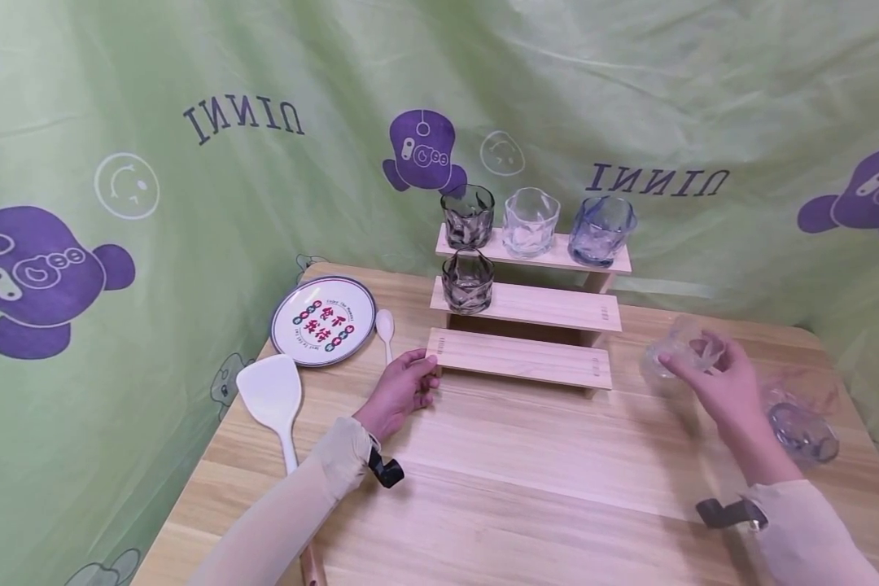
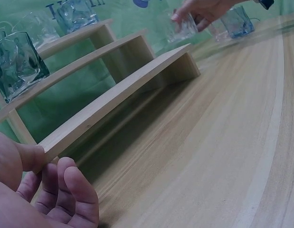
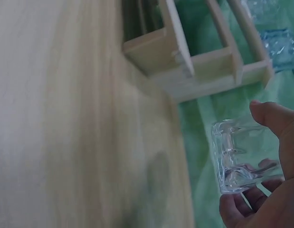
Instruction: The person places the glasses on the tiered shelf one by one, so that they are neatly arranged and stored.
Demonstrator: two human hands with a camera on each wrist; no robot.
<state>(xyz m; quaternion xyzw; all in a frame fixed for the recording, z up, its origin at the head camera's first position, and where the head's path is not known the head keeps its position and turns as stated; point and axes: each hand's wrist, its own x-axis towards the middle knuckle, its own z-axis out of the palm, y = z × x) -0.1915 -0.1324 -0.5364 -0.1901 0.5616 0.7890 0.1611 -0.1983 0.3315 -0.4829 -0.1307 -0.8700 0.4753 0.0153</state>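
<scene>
A three-step wooden rack (image 1: pixel 520 358) stands at the back of the table. My left hand (image 1: pixel 399 391) pinches the left end of its lowest step, thumb on top and fingers below. To the right of the rack, my right hand (image 1: pixel 725 395) grips a clear glass (image 3: pixel 237 154), held above the table and tilted. On the top step sit a dark grey glass (image 1: pixel 469 218), a clear glass (image 1: pixel 531 222) and a bluish glass (image 1: pixel 602 232). Another dark grey glass (image 1: pixel 468 283) sits at the left of the middle step.
Beyond my right forearm stands a bluish glass (image 1: pixel 803 433), with a blurred, see-through shape beside it. Left of the rack lie a plate (image 1: pixel 324 321) with printed characters, a small white spoon (image 1: pixel 385 325) and a white spatula (image 1: pixel 271 391). A green curtain (image 1: pixel 337 203) hangs behind the table.
</scene>
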